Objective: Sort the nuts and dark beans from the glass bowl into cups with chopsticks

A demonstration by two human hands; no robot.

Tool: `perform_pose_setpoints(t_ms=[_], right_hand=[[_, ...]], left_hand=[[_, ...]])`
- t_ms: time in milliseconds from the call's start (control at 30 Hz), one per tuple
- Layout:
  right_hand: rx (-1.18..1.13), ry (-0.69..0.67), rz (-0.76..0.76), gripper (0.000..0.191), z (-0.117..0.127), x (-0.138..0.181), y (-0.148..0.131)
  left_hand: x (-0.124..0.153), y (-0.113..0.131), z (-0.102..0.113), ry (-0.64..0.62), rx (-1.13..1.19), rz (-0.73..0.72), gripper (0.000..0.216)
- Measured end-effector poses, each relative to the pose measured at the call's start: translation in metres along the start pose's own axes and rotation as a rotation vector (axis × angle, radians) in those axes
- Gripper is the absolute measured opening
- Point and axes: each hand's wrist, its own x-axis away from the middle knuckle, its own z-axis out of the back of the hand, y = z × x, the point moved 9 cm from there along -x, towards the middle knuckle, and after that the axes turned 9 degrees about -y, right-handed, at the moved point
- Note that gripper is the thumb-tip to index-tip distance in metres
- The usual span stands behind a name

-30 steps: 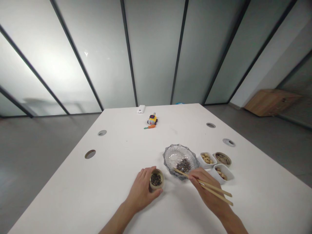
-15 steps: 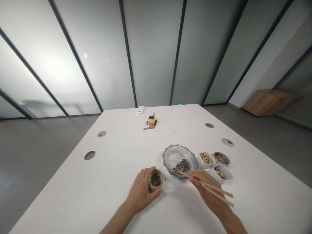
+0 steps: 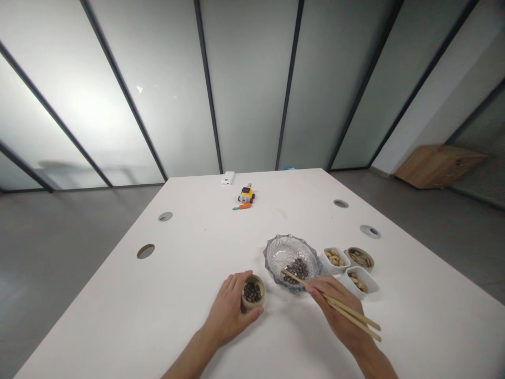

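Observation:
My left hand (image 3: 231,305) is wrapped round a small round cup (image 3: 263,300) on the table, with dark beans or seeds (image 3: 251,292) inside it. In my right hand (image 3: 335,308) is a pair of wooden chopsticks (image 3: 355,316). Their tips reach into a clear scalloped glass bowl (image 3: 276,252), at the edge of a pile of the same dark pieces (image 3: 300,267). Whether a piece is pinched between the tips is too small to tell.
Right of the glass bowl stand two white dishes (image 3: 342,269) of nuts and a round container (image 3: 371,267) of striped seeds. Farther back lie a yellow toy car (image 3: 246,195), an orange-handled screwdriver (image 3: 244,206) and a white box (image 3: 228,178). Round holes (image 3: 145,251) pierce the white table (image 3: 189,263).
The chopsticks' rear ends have come closer together and dropped slightly. Their tips remain in the glass bowl, and my left hand stays on the cup.

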Motion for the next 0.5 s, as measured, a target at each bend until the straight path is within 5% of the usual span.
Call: perform_pose_setpoints(t_ms=[267,500], right_hand=[[0.030,0.139,0.031,0.026,0.018,0.006,-0.005],[-0.051,-0.001,0.017,0.024,0.002,0.007,0.004]], left_hand=[[0.000,0.001,0.000,0.010,-0.009,-0.002,0.072],[0.000,0.002,0.001,0.003,0.004,0.006,0.071]])
